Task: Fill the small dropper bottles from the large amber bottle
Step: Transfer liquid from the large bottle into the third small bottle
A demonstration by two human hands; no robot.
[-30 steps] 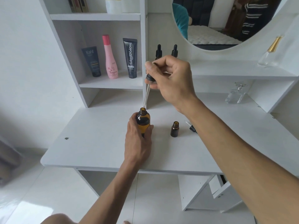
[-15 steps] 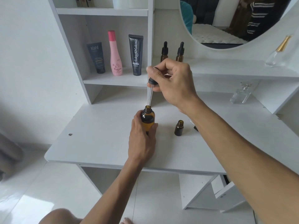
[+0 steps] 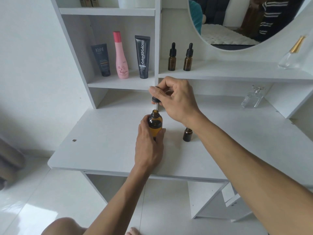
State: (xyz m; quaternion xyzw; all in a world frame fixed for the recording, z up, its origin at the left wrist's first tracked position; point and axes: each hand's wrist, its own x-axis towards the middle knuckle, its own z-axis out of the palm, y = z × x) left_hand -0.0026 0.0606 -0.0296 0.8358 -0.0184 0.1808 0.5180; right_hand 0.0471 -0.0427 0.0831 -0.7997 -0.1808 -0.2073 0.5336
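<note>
The large amber bottle (image 3: 155,123) stands upright on the white desk (image 3: 105,146), with my left hand (image 3: 149,146) wrapped around its lower body. Above it, my right hand (image 3: 176,99) pinches the black cap of a dropper (image 3: 155,101). The dropper's glass tube runs down into the bottle's open neck. An open small amber dropper bottle (image 3: 187,134) stands on the desk just right of the large one, partly behind my right forearm. Two capped small dropper bottles (image 3: 172,57) (image 3: 188,57) stand side by side on the shelf behind.
On the left shelf stand a dark tube (image 3: 101,60), a pink bottle (image 3: 121,55) and a black tube (image 3: 142,56). A clear glass perfume bottle (image 3: 254,97) sits at the desk's back right; another with a gold cap (image 3: 292,54) is on the upper shelf below the round mirror (image 3: 237,22).
My right hand has lowered the dropper, so its glass tube has gone from above the neck down into the large amber bottle. The left hand kept its hold.
</note>
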